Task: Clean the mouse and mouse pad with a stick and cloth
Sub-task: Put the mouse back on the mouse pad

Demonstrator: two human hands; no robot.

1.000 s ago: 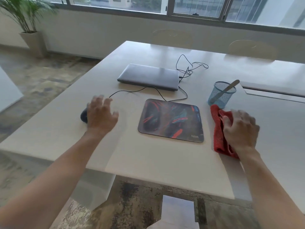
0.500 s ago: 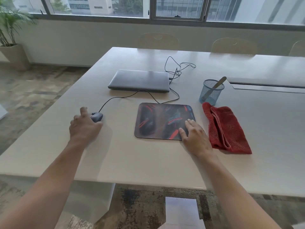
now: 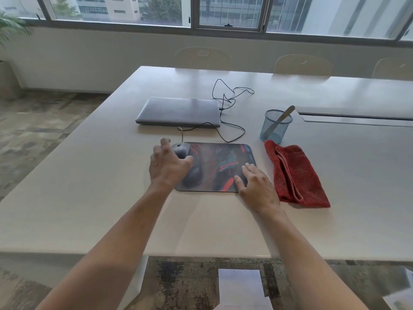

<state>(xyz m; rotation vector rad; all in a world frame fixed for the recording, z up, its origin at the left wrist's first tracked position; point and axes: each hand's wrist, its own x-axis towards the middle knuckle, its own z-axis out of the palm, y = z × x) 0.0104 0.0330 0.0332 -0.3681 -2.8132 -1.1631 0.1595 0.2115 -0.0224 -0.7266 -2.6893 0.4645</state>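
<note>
Resting at the far left corner of the mouse pad [image 3: 220,166], the grey wired mouse [image 3: 181,150] is seen partly covered by the left hand [image 3: 168,167], whose fingers are spread and blurred; whether the mouse is actually grasped or only touched cannot be told. The right hand [image 3: 254,184] is laid flat on the near right corner of the pad, fingers straight and relaxed, nothing being held. The pad, dark with red and teal streaks, lies flat on the white table [image 3: 89,198]. Just beside its right edge, a folded red cloth [image 3: 295,175] is noted, apart from both hands. Touching or nearly touching the cloth's far end, a blue mesh cup [image 3: 275,127] is recorded upright, with a flat wooden stick [image 3: 285,114] leaned inside it, its tip protruding over the rim. Beyond the pad, a closed grey laptop [image 3: 178,111] is observed; the mouse's black cable [image 3: 232,130] is traced from the mouse past the laptop's right side in loose loops. Chair backs and windows are visible behind the table, and a potted plant [image 3: 11,27] at far left.
</note>
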